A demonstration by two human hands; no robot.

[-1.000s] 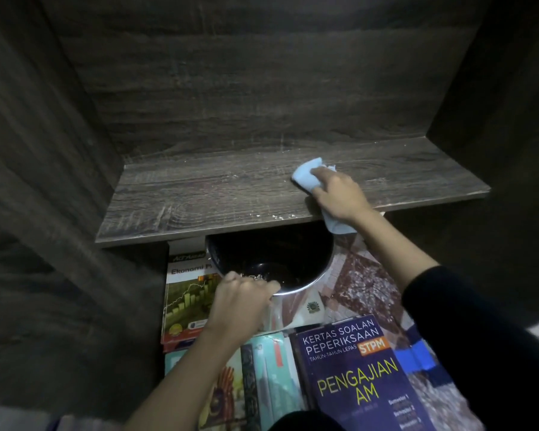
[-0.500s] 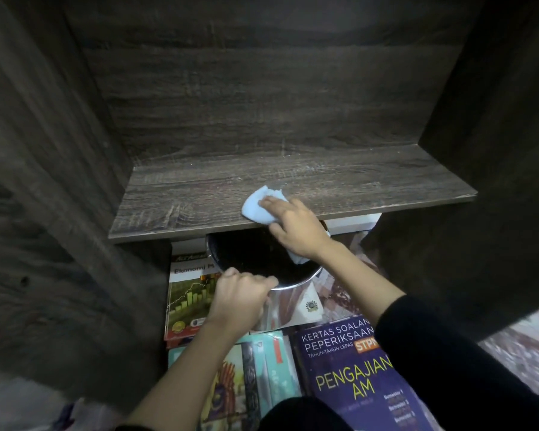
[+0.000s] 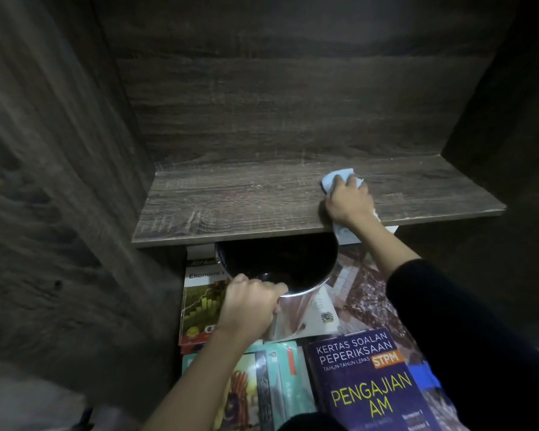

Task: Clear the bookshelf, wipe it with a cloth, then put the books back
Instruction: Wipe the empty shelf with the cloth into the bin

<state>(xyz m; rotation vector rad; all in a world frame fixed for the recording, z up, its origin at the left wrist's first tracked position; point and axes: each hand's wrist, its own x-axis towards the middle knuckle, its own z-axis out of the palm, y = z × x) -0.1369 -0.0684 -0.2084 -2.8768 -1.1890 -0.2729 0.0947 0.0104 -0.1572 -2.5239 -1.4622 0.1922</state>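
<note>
While the right hand (image 3: 349,202) presses a pale blue cloth (image 3: 335,177) onto the wooden shelf (image 3: 231,206), right of middle, fingers bent over it and one cloth end hanging off the front edge, the left hand (image 3: 249,306) grips the near rim of a dark bowl (image 3: 280,262) just under that edge. Books lie flat below: purple book (image 3: 367,384) nearest, green book (image 3: 199,303) at left.

Shelf (image 3: 231,206) matt grained wood; cloth (image 3: 335,178) soft pale fabric; bowl (image 3: 308,284) shiny metal rim; book cover (image 3: 364,384) glossy.
</note>
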